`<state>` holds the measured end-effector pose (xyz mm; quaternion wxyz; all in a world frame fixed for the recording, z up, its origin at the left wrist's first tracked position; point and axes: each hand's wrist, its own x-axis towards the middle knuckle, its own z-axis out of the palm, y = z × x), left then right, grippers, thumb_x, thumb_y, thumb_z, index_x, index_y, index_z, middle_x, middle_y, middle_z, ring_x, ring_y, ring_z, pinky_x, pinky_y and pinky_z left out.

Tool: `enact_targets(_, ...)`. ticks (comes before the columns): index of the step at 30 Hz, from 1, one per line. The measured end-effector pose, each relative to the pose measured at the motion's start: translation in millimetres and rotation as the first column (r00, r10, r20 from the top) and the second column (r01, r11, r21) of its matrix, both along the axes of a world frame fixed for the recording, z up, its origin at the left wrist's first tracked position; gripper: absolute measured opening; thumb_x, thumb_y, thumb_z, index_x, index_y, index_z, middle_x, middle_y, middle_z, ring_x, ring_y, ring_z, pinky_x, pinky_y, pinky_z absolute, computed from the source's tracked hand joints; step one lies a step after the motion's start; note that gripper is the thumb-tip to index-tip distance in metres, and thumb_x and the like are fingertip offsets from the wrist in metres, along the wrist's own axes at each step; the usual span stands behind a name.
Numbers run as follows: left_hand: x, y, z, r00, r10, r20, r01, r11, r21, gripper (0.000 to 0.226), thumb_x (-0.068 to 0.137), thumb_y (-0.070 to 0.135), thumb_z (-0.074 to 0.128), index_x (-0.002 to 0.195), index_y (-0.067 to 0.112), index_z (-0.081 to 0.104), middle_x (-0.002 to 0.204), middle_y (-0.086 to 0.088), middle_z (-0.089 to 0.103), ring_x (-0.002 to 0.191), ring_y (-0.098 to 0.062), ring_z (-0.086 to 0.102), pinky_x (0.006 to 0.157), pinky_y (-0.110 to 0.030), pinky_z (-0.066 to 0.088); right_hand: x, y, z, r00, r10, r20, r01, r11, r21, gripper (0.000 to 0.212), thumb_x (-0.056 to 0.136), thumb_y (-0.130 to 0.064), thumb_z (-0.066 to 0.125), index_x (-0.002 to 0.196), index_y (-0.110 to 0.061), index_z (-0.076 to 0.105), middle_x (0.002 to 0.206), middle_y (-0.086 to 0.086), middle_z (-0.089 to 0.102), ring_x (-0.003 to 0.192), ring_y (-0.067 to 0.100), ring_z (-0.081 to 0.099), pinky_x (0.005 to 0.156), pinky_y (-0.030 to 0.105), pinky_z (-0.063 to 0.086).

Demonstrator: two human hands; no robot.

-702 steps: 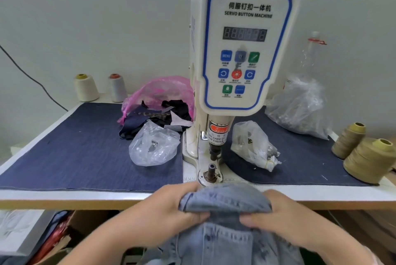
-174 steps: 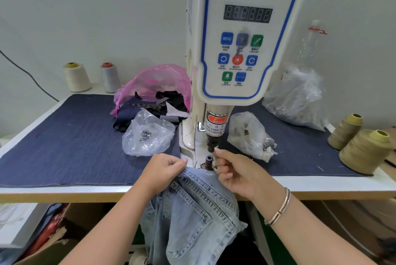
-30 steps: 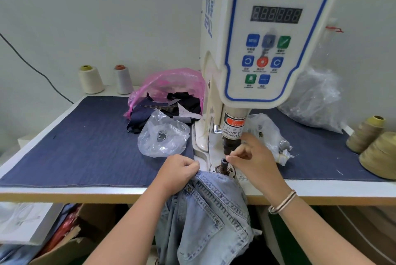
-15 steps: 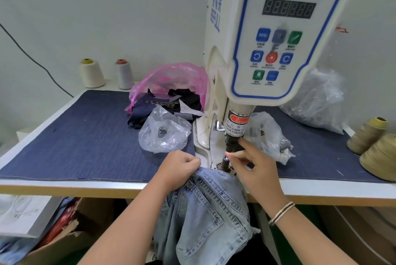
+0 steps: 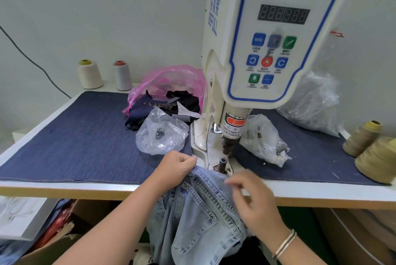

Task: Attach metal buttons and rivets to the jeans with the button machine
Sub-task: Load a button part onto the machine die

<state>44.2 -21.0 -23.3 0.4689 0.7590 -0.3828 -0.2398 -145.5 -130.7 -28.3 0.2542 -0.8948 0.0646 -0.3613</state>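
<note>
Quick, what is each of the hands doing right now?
Left hand: grips the jeans at the edge.
Right hand: blurred, fingers loosely curled over the jeans; a grip cannot be told.

We see faded, stitched denim jeans (image 5: 201,211) gripped in our left hand (image 5: 175,168), a dark metal post (image 5: 222,160) just beyond the fingers, glossy cream plastic on the machine (image 5: 274,35), crinkled clear plastic bag (image 5: 161,135), matt navy cloth mat (image 5: 85,136).

A small garment workshop: a servo button machine (image 5: 272,35) stands on a table (image 5: 64,187) covered in dark denim, with thread cones (image 5: 362,138) at its edges, plastic bags of metal hardware (image 5: 162,136), fabric scraps (image 5: 162,106), and light-blue jeans (image 5: 199,217).
</note>
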Motion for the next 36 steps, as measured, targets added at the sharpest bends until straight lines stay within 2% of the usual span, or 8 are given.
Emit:
enact_targets(5,0,2,6,0.990,0.008,-0.143,-0.025,0.993,-0.117,0.052,0.100,0.026,0.050,0.053,0.010,0.034,0.061,-0.006,0.030,0.052,-0.013,0.037,0.055,-0.009,0.043,-12,26,-21,0.928,0.184,-0.325,-0.157,0.982,0.108,0.035,0.089,-0.027,0.055,0.124,-0.026,0.057,0.117,-0.016,0.056,0.111,-0.002,0.049,0.096,0.017,0.039)
enact_targets(8,-4,1,12,0.960,-0.076,-0.270,0.037,0.988,-0.147,0.057,0.097,0.039,0.053,0.071,-0.012,0.048,0.076,-0.012,0.051,0.068,-0.024,0.048,0.066,-0.024,0.049,-4,30,-30,0.880,0.072,-0.470,-0.075,0.997,0.012,0.049,0.089,-0.045,0.048,0.135,-0.029,0.044,0.121,-0.015,0.047,0.114,0.004,0.039,0.100,0.019,0.029)
enact_targets(14,-5,4,38,0.960,-0.115,-0.255,0.076,0.985,-0.157,0.077,0.074,0.066,0.056,0.076,-0.011,0.047,0.072,-0.016,0.055,0.060,-0.022,0.053,0.069,-0.030,0.052,-1,35,-10,0.937,0.134,-0.323,-0.084,0.983,0.164,0.025,0.080,-0.049,0.053,0.076,-0.027,0.044,0.083,-0.020,0.044,0.090,0.003,0.042,0.084,0.028,0.037)
enact_targets(18,-7,15,31,0.989,-0.008,0.145,0.029,0.989,-0.145,0.026,0.093,0.037,0.059,0.074,0.018,0.057,0.079,0.008,0.060,0.072,-0.011,0.053,0.072,-0.024,0.042,-12,22,11,0.925,0.344,-0.159,-0.202,0.802,0.562,0.017,0.083,-0.040,0.057,0.073,-0.028,0.053,0.077,-0.004,0.055,0.080,0.013,0.053,0.077,0.030,0.040)
enact_targets(20,-23,24,21,0.853,0.157,0.497,0.001,0.953,-0.301,0.005,0.095,0.026,0.058,0.091,0.028,0.056,0.104,0.013,0.053,0.095,-0.003,0.052,0.084,-0.022,0.041,-14,17,19,0.931,0.342,-0.128,-0.184,0.743,0.643,0.019,0.082,-0.044,0.055,0.073,-0.028,0.053,0.068,-0.002,0.046,0.066,0.013,0.044,0.064,0.026,0.035)
enact_targets(25,-62,49,0,0.741,-0.025,0.671,0.233,0.947,-0.222,0.038,0.092,0.060,0.045,0.115,0.031,0.056,0.124,0.020,0.049,0.118,-0.004,0.043,0.098,-0.030,0.031,-13,11,28,0.951,0.296,-0.093,-0.165,0.736,0.657,0.014,0.086,-0.038,0.057,0.078,-0.026,0.059,0.068,-0.006,0.053,0.065,0.006,0.048,0.061,0.018,0.039)
enact_targets(30,-57,42,8,0.888,-0.293,0.354,0.307,0.952,0.016,0.054,0.081,0.065,0.051,0.073,0.012,0.047,0.066,-0.001,0.045,0.068,-0.014,0.044,0.067,-0.031,0.039,-8,4,38,0.939,0.324,-0.114,-0.138,0.661,0.738,0.015,0.083,-0.040,0.062,0.077,-0.026,0.062,0.070,0.000,0.058,0.067,0.010,0.053,0.062,0.020,0.044)
enact_targets(36,-32,23,20,0.980,-0.191,-0.055,0.180,0.970,-0.166,0.028,0.097,0.033,0.056,0.083,0.010,0.064,0.077,0.002,0.061,0.074,-0.010,0.055,0.071,-0.029,0.043,21,-27,37,0.962,0.236,-0.137,0.002,0.498,0.867,0.020,0.089,-0.015,0.061,0.073,-0.020,0.072,0.076,-0.005,0.067,0.074,0.003,0.060,0.069,0.014,0.047)
